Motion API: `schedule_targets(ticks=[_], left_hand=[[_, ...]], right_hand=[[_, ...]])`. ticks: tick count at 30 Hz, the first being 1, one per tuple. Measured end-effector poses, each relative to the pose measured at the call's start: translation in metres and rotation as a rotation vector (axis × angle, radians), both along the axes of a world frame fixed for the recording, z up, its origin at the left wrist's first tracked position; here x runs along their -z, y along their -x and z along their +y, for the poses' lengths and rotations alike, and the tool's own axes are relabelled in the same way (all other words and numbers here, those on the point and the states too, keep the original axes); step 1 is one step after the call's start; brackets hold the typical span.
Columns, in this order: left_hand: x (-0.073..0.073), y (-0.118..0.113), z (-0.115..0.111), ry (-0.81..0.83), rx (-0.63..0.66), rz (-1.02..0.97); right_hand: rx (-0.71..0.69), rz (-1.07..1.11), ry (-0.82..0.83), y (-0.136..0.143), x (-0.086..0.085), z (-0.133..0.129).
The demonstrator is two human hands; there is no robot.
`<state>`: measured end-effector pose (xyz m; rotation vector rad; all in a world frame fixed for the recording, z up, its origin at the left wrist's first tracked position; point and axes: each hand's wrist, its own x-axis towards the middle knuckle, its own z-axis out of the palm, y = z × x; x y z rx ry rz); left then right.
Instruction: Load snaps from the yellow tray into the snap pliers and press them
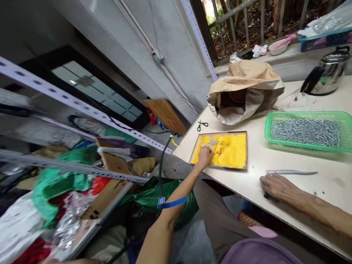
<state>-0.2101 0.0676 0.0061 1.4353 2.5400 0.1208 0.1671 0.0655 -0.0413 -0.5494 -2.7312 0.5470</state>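
My left hand is over the shallow yellow-lined tray, its fingers closed at a small pile of metal screws. What the fingertips hold is too small to name. On the white table, my right hand rests with its fingers bent around something dark, mostly hidden beneath it. Just beyond that hand lies a thin grey strip-like tool. A green basket filled with many metal screws stands at the right.
Behind the tray is an open brown paper bag. Green-handled scissors lie near the table's left edge. A steel kettle stands at the back right. Metal shelving with bags is at the left.
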Motion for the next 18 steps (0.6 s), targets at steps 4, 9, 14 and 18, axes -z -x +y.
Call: schedule_targets(ticks=[4, 9, 14, 18], left_hand=[[-0.002, 0.003, -0.002, -0.08, -0.037, -0.116], [-0.006, 0.003, -0.006, -0.179, -0.138, -0.348], [-0.008, -0.019, -0.011, -0.228, -0.171, -0.666], [-0.012, -0.052, -0.013, -0.313, -0.198, -0.905]], right_hand=[[-0.009, 0.048, 0.068, 0.042, -0.031, 0.017], [0.439, 0.405, -0.07, 0.026, -0.084, 0.067], [0.663, 0.161, -0.304, -0.002, -0.102, 0.097], [0.391, 0.276, 0.102, 0.06, -0.095, 0.07]])
